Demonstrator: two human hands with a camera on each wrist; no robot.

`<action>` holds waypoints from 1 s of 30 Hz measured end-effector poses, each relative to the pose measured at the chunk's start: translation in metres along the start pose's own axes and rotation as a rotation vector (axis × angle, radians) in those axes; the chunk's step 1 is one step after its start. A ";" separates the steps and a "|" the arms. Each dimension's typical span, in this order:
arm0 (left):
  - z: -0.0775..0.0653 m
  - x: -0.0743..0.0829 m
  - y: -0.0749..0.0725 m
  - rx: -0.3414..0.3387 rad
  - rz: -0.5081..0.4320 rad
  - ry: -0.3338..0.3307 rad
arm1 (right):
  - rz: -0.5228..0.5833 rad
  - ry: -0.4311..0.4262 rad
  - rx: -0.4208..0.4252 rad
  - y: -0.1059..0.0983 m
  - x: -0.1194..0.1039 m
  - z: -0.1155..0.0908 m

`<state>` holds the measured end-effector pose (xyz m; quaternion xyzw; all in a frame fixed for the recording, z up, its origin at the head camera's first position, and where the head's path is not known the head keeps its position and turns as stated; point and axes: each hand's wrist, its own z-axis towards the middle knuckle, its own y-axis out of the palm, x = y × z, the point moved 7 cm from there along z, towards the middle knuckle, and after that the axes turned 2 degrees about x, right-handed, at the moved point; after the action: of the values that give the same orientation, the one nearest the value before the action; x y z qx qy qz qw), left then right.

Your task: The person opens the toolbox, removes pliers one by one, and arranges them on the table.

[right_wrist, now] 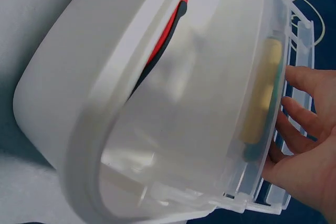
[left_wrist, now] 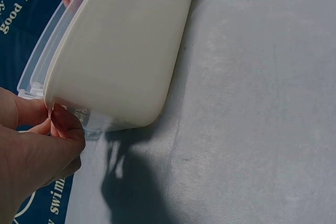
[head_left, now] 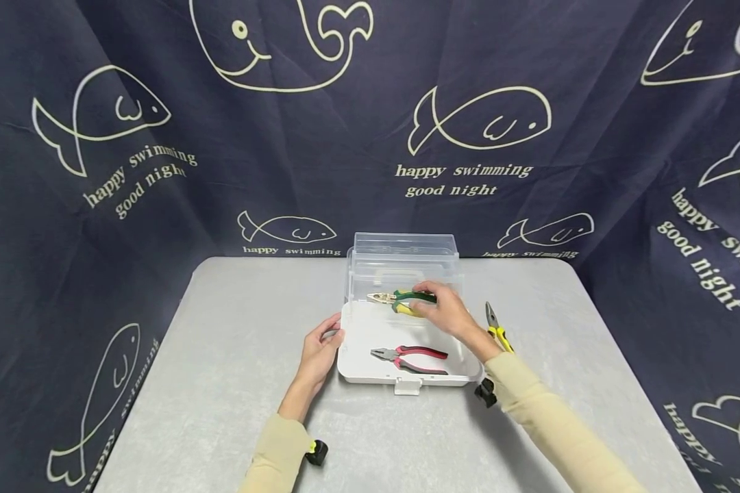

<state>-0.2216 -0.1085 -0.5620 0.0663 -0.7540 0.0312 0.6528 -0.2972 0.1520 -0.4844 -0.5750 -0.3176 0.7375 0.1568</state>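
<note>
In the head view a white box [head_left: 370, 325] with a clear lid [head_left: 401, 243] stands open. My left hand [head_left: 322, 350] holds its left rim; in the left wrist view thumb and fingers pinch the edge. My right hand [head_left: 445, 311] reaches over the back of the box and grips green-and-yellow pliers [head_left: 401, 301] across the handles, their jaws facing left. In the right wrist view a yellow-green handle [right_wrist: 262, 93] shows through clear plastic beside the fingers. Red-and-black pliers [head_left: 410, 357] lie near the front of the box.
Yellow-and-black long-nose pliers [head_left: 496, 327] lie on the grey table [head_left: 222, 383], right of the box and partly behind my right forearm. A white latch [head_left: 407, 386] juts from the box's front. Dark fish-print cloth [head_left: 308, 157] hangs behind the table and at both sides.
</note>
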 end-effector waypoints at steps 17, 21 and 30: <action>-0.002 0.001 0.001 -0.008 -0.002 -0.004 | -0.148 -0.060 -0.123 0.010 -0.014 0.007; 0.000 -0.002 0.001 -0.005 -0.002 -0.008 | -0.150 -0.068 -0.149 0.011 -0.020 0.007; 0.001 -0.003 0.001 -0.006 0.014 -0.011 | -0.293 -0.180 -0.132 0.022 -0.040 0.011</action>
<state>-0.2224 -0.1079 -0.5648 0.0594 -0.7581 0.0330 0.6486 -0.2932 0.1081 -0.4674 -0.4633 -0.4584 0.7327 0.1957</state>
